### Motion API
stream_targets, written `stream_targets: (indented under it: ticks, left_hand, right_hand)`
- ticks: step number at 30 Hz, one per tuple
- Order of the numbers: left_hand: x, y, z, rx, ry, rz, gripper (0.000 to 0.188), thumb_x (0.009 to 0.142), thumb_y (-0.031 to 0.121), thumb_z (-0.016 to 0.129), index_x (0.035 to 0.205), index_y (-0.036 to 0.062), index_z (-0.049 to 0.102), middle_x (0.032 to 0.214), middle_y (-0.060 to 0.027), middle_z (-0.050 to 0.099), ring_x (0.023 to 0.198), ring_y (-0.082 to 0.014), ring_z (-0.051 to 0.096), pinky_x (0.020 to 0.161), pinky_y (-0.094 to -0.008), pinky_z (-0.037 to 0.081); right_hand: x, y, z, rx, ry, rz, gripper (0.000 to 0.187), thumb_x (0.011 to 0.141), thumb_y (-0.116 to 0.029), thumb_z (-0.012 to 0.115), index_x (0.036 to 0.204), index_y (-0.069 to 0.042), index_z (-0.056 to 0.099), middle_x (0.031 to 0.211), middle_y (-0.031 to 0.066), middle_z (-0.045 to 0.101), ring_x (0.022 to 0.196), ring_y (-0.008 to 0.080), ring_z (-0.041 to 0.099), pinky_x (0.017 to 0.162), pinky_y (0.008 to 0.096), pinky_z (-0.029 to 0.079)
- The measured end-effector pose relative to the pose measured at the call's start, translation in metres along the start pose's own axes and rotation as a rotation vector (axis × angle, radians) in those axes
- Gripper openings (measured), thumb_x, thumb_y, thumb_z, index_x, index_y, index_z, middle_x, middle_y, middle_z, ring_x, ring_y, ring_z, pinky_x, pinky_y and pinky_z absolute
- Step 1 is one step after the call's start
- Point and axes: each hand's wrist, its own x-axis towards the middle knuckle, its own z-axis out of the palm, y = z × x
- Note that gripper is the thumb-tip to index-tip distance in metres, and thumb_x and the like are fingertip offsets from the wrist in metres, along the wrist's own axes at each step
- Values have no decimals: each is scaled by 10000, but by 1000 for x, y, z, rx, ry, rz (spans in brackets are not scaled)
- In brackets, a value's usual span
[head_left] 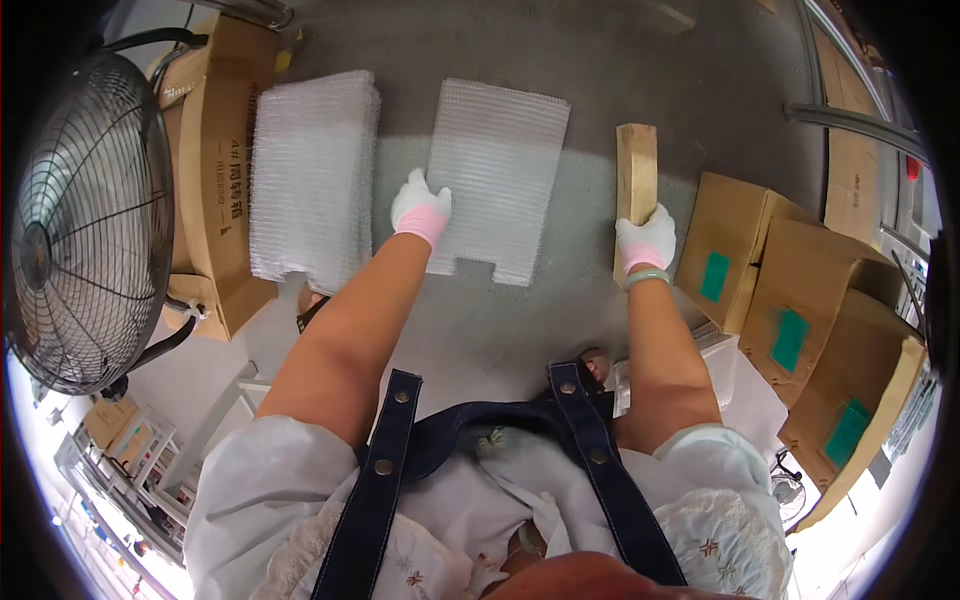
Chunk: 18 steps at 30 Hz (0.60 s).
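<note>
White gloves with pink cuffs cover both hands. My left hand (420, 208) is at the left edge of a translucent ridged plastic sheet (502, 170) lying on the floor. Its fingers point away from me and its thumb stands apart, close to the sheet's edge; whether it presses on the sheet I cannot tell. To the left lies a thick stack of similar ridged sheets (312, 175), with a notch in the near edge. Farther right, my right hand (645, 240) is closed around the near part of a long wooden block (637, 165).
A large black fan (85, 225) stands at the left, beside an open cardboard box (222, 190). Several cardboard boxes (735, 245) with green patches line the right side. Metal rails (850, 117) edge the far right. Clear plastic pieces (735, 385) lie near my right forearm.
</note>
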Motion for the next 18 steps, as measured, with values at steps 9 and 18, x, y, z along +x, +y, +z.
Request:
stream_targets:
  ticks: [9,18]
  left_hand:
    - [-6,57,10,-7,-3,-93,1047,721,467,810,1499,13,276,1422,-293,405,1318,-424,458,1077,-503,433]
    - [-17,102,18,187,47,-5,1113,696,448,850,1535,70,223,1521,-219,314,1378,-393,388,1097,-516,399]
  right_hand:
    - [-23,-76,31,161,-67,-94,558,675,-349,782,1074,-15,581,1075,235,632,984,425,656,886,480,542]
    - [-1,-79,19,18,-92,-104,949,686,-316,806,1480,-73,347,1286,229,532,1142,384,598,972,453,513]
